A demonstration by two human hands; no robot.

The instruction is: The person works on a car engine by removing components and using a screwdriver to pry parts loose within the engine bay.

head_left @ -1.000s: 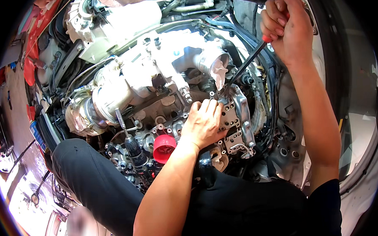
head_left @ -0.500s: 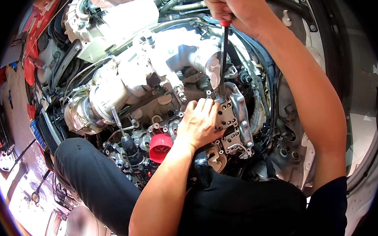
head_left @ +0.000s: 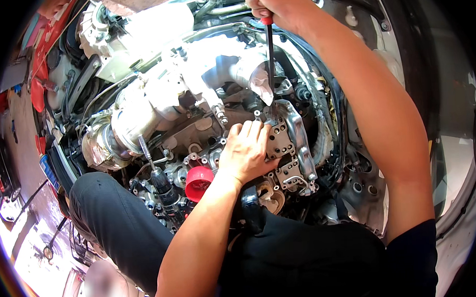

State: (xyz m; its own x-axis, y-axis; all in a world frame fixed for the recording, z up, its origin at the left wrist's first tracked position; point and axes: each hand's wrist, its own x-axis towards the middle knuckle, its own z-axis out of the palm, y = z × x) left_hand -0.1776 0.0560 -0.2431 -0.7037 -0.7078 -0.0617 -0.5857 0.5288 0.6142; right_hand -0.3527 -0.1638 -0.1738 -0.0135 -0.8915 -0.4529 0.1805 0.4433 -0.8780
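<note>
My right hand [head_left: 277, 6] is closed around the red handle of a long black-shafted bar [head_left: 270, 59], like a pry bar, held nearly upright at the far side of the engine. The bar's lower end goes down beside a shiny metal cover [head_left: 296, 138]; its tip is hard to make out. My left hand [head_left: 246, 151] lies palm down, fingers stretched out, on a flat metal plate with round holes [head_left: 280, 141]. A crumpled white covering [head_left: 260, 84] sits on a pipe end just left of the bar.
Left of my left forearm, a red cup-shaped piece [head_left: 199, 183] and a black power tool [head_left: 166, 193] with a long metal extension rest on the engine. Large silvery ducting [head_left: 136, 124] spans the far left. Hoses and wiring [head_left: 335, 123] run along the right. My bent knee [head_left: 99, 194] is at left.
The bar, in my right hand, stands a little more upright. My left hand stays on the plate. The whole view has shifted slightly.
</note>
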